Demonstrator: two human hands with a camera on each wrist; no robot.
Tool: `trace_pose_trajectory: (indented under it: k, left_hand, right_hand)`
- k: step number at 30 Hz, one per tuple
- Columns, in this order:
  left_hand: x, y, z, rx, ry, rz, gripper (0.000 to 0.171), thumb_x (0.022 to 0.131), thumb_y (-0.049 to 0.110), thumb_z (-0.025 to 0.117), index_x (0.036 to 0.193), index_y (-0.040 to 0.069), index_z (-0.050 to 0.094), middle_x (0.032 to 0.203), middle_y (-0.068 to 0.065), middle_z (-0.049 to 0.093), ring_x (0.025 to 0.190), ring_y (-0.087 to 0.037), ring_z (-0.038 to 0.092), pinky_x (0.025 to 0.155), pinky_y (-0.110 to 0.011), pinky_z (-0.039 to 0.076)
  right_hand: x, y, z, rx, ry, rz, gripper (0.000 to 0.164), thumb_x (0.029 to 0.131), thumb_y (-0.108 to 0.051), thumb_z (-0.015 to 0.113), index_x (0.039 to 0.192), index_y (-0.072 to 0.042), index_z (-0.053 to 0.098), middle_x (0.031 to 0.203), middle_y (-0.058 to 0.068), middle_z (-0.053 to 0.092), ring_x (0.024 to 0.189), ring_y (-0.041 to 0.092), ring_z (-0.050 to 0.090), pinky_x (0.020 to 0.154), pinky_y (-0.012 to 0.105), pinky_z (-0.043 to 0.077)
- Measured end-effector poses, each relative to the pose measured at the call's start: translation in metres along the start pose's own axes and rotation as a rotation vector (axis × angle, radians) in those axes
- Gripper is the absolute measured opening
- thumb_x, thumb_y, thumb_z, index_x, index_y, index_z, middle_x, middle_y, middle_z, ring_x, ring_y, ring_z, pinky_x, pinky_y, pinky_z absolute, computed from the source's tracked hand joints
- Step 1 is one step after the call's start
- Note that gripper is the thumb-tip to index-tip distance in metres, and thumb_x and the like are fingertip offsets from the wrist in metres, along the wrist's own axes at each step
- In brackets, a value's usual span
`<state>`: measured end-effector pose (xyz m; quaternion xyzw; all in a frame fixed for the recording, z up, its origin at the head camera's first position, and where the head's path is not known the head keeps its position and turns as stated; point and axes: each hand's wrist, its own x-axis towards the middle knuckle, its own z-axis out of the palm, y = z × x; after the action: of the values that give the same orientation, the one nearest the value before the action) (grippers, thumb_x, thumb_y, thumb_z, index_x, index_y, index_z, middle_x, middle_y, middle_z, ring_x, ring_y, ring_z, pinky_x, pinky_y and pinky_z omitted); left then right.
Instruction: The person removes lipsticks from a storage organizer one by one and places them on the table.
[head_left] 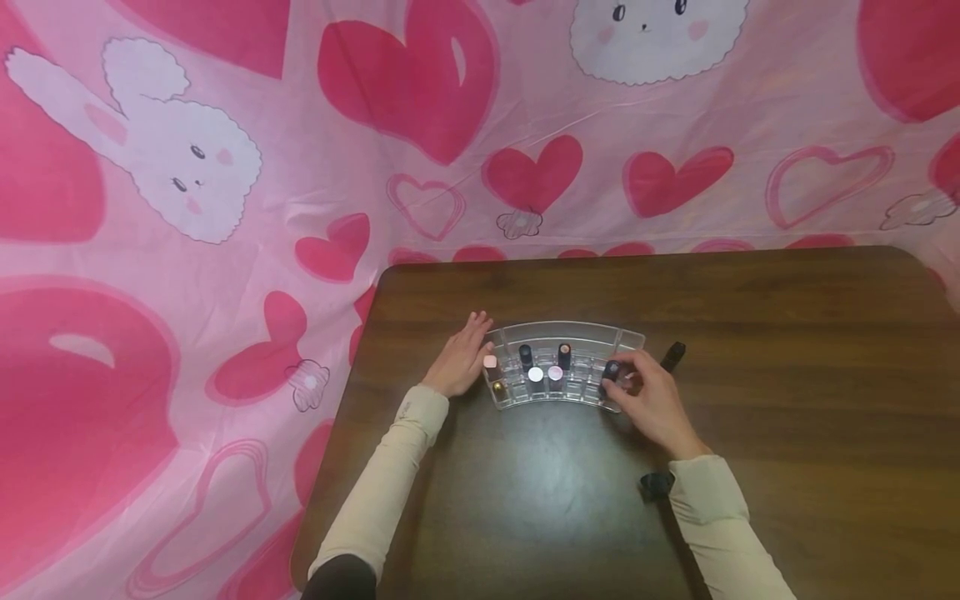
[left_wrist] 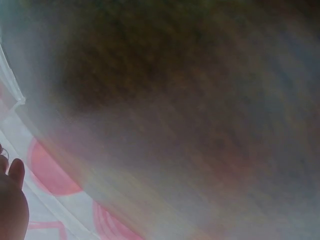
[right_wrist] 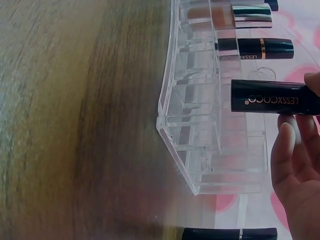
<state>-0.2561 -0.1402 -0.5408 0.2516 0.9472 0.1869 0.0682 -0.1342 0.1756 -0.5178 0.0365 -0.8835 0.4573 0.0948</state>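
My right hand (head_left: 652,398) pinches a black lipstick tube (right_wrist: 265,96) with gold lettering over the right end of a clear, curved lipstick organizer (head_left: 573,330). In the right wrist view the tube's free end overlaps the organizer's slots. At the organizer's left end, my left hand (head_left: 457,360) rests with its fingers stretched out along the side. Two black lipsticks (head_left: 565,356) stand in the back slots. In front of them are two tubes with pale round tops (head_left: 536,375). A pink-topped tube (head_left: 491,363) and a gold-topped tube (head_left: 499,387) stand at the left.
Another black lipstick (head_left: 673,357) lies on the brown wooden table (head_left: 810,400), just right of the organizer. A small black object (head_left: 655,486) sits beside the right cuff. Pink heart-patterned cloth (head_left: 450,83) hangs behind and left of the table. The left wrist view is mostly blurred.
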Motion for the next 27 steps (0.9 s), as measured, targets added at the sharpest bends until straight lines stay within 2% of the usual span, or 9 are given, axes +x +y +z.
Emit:
trace_pose_trajectory:
  k: [7, 16, 27]
  left_hand:
    - [0.0013, -0.0001, 0.0012, 0.037, 0.035, 0.039, 0.06, 0.103, 0.041, 0.029, 0.155, 0.012, 0.02, 0.165, -0.002, 0.01, 0.152, -0.021, 0.004, 0.121, -0.046, 0.022]
    - [0.0014, -0.0013, 0.0022, 0.048, 0.079, 0.071, 0.059, 0.102, 0.037, 0.035, 0.154, 0.01, 0.024, 0.165, 0.003, 0.006, 0.153, -0.02, 0.004, 0.12, -0.048, 0.024]
    - [0.0017, -0.0002, 0.0008, 0.1, 0.096, 0.125, 0.055, 0.103, 0.034, 0.035, 0.154, 0.014, 0.025, 0.164, 0.004, 0.01, 0.152, -0.023, 0.008, 0.119, -0.047, 0.025]
  right_hand:
    - [-0.0018, 0.0017, -0.0001, 0.0, 0.01, 0.032, 0.035, 0.082, -0.007, 0.074, 0.114, -0.006, 0.059, 0.102, 0.01, 0.06, 0.086, 0.023, 0.06, 0.069, 0.018, 0.05]
    - [-0.0042, 0.0047, -0.0028, -0.017, 0.034, 0.046, 0.035, 0.081, -0.007, 0.075, 0.112, -0.003, 0.059, 0.101, 0.012, 0.06, 0.083, 0.025, 0.061, 0.069, 0.015, 0.048]
    - [-0.0046, 0.0076, -0.0068, -0.003, 0.091, 0.035, 0.033, 0.079, -0.005, 0.076, 0.107, -0.002, 0.059, 0.098, 0.012, 0.061, 0.081, 0.025, 0.062, 0.068, 0.012, 0.048]
